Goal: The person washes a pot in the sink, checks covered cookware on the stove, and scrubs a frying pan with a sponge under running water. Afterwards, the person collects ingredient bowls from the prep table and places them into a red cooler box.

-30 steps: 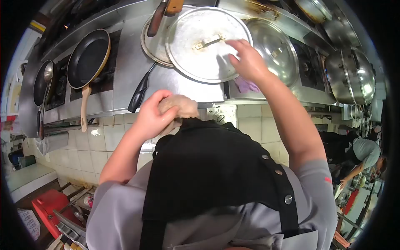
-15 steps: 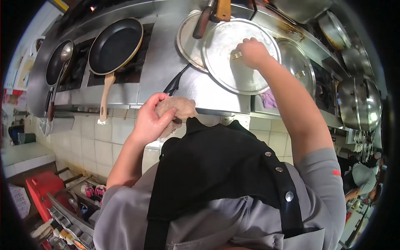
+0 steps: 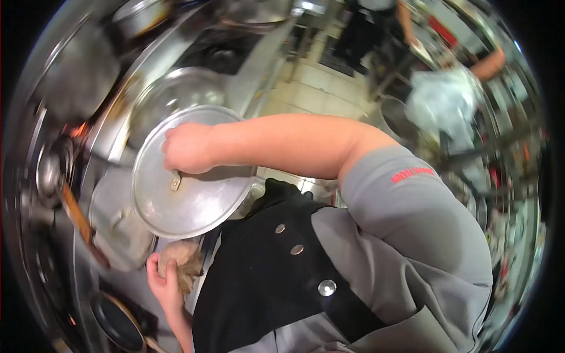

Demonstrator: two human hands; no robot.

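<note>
My right hand [image 3: 189, 147] is closed on the handle of a large round metal pot lid [image 3: 203, 209], which lies flat side down in the middle left of the view. In my left hand [image 3: 163, 287] is a crumpled, damp-looking brownish cloth [image 3: 181, 259], gripped just below the lid's near edge. A second pale metal lid [image 3: 120, 235] lies on the steel counter beside the held one. Behind it, a shinier domed lid [image 3: 159, 106] is partly covered by the held lid. Blur hides finer detail of the fingers.
A black frying pan [image 3: 116, 320] sits at the lower left. A wooden handle [image 3: 77, 215] crosses the counter near a ladle [image 3: 50, 170]. Large pots stand at the upper left. Across the tiled floor [image 3: 312, 82], a person stands near a clear plastic bag [image 3: 441, 100].
My view and body have swung right, toward the aisle. The lid in my right hand has come off the counter stack toward me. My left hand still holds the cloth.
</note>
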